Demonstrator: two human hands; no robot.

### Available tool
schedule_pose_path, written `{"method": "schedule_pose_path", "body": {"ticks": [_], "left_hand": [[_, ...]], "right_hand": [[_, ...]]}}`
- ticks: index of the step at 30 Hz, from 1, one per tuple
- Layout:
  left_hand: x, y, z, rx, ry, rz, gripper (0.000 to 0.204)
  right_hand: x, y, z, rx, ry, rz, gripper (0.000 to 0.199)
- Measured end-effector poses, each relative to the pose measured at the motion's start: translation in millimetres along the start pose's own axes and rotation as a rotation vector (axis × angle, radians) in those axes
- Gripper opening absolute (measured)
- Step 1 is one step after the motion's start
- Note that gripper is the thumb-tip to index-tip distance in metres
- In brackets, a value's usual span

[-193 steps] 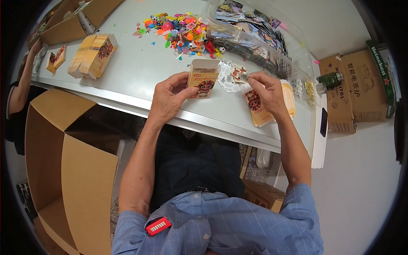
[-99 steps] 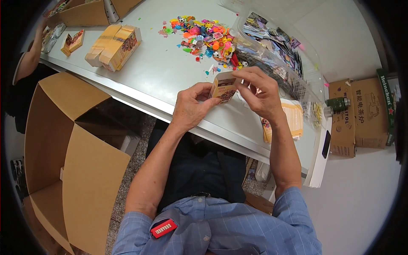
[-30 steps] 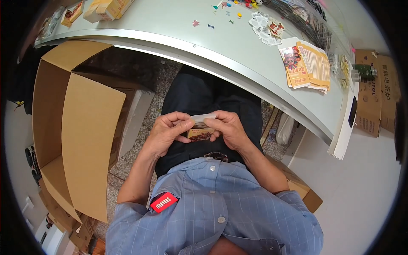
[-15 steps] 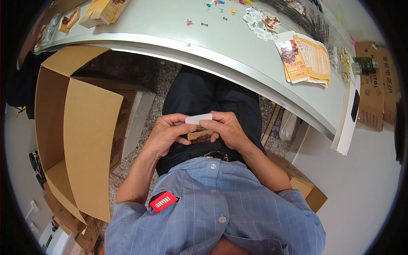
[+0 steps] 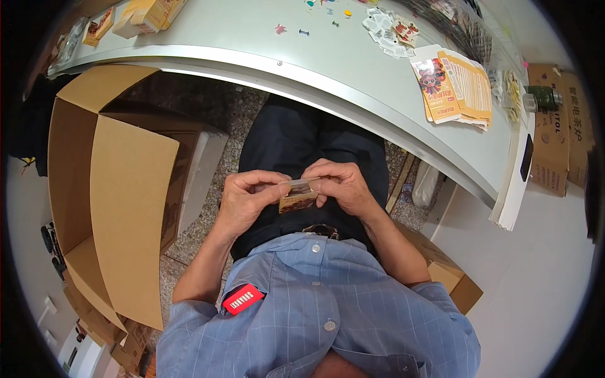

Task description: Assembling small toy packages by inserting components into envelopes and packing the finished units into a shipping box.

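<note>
Above my lap I hold a small yellow-orange carton [image 5: 297, 202] with a dark printed picture on its side. Its pale end flap is folded down towards the opening. My left hand [image 5: 249, 196] pinches the carton's left side, with the thumb at the flap. On the other side my right hand [image 5: 343, 187] grips it, thumb pressing near the flap's edge and a fingertip below. What lies inside the carton is hidden by the flap and thumbs.
A fanned stack of flat orange-and-white cartons [image 5: 463, 88] lies on the grey table [image 5: 252, 47], near white packets [image 5: 383, 34] and push pins [image 5: 304, 32]. Yellow boxes [image 5: 146, 17] stand at the far left. A large open cardboard box [image 5: 129, 208] stands at my left.
The carton's white flap, upright before, now lies tilted over and shows nearly edge-on. Both thumbs have shifted along it, and my right hand's fingers have moved slightly.
</note>
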State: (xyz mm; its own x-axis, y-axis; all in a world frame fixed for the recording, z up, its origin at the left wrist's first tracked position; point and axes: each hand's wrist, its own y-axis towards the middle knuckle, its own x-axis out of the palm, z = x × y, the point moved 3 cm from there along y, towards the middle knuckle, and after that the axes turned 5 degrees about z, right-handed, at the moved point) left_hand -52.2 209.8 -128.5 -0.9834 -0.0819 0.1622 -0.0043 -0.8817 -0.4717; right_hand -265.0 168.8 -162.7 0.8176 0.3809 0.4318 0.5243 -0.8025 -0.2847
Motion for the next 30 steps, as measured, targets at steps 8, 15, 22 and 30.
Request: {"method": "schedule_pose_path", "body": {"ticks": [8, 15, 22, 30], "left_hand": [[0.4, -5.3, 7.0, 0.220, 0.189, -0.082, 0.012], [2.6, -16.8, 11.8, 0.564, 0.423, -0.101, 0.023], [-9.9, -5.1, 0.7, 0.551, 0.434, -0.073, 0.021], [2.2, -6.6, 14.1, 0.718, 0.567, -0.107, 0.021]], "right_hand": [[-4.0, 0.6, 1.0, -0.062, -0.020, -0.003, 0.017], [0.1, -5.1, -2.7, -0.341, -0.329, -0.061, 0.022], [4.3, -0.7, -5.4, -0.473, -0.510, -0.060, 0.029], [1.2, 0.6, -13.0, -0.489, -0.519, -0.031, 0.027]]}}
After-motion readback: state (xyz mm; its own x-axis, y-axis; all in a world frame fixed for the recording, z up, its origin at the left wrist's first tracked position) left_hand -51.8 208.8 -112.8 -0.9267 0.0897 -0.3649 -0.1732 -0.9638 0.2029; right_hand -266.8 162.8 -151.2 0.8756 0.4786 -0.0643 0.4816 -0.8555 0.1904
